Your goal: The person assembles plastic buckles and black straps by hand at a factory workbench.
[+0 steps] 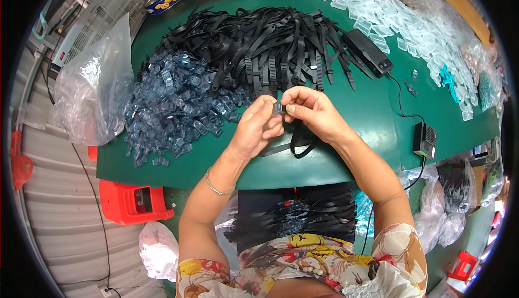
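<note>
"What lies left of the heap of ribbed black plastic straps?"
"Translucent blue-grey plastic clips. Nearside of the heap, the left hand pinches one such clip; the right hand, seemingly a flat black strap."
"The step?"
"Probably joining them; next calls for steady alignment."

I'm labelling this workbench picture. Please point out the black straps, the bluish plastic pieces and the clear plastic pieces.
Black straps [270,41]: head view, middle of the heap.
Bluish plastic pieces [173,98]: head view, middle of the pile.
Clear plastic pieces [421,38]: head view, middle of the spread.
</note>
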`<state>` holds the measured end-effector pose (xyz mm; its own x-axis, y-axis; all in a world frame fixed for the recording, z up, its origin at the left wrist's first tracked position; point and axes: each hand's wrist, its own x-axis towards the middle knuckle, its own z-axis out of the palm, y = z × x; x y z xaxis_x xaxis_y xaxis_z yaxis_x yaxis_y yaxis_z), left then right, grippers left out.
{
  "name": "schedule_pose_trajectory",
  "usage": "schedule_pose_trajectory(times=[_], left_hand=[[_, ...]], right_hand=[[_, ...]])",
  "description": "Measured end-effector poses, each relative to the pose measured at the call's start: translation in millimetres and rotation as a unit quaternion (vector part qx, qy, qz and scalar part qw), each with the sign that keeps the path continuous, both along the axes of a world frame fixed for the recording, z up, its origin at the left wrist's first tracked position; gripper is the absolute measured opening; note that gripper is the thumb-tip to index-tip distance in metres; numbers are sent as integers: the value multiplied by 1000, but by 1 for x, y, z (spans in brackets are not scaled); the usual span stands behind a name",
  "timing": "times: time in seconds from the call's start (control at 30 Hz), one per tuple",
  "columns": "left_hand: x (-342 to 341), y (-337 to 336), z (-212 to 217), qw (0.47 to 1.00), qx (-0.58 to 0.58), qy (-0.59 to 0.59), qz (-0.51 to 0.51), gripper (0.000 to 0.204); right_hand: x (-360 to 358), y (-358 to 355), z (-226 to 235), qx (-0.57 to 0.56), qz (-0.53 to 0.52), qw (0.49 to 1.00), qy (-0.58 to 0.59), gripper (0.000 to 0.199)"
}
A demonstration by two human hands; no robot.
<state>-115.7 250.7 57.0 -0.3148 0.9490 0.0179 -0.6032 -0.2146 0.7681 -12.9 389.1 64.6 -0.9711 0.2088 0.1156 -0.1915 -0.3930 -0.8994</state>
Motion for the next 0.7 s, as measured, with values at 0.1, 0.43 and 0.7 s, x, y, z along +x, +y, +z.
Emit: schedule_pose_trajectory(times=[0.1, 0.43, 0.7], left_hand=[[-1, 1, -2, 1000, 7, -11, -8, 23], [2, 1, -2, 1000, 14, -11, -12, 20], [2, 3, -2, 1000, -10, 12, 3, 24]], right_hand=[[-1, -1, -4, -1, -17, 1000, 7, 12], [-1, -4, -5, -70, -16, 997, -29, 12], [0, 0, -4, -164, 27, 986, -29, 13]])
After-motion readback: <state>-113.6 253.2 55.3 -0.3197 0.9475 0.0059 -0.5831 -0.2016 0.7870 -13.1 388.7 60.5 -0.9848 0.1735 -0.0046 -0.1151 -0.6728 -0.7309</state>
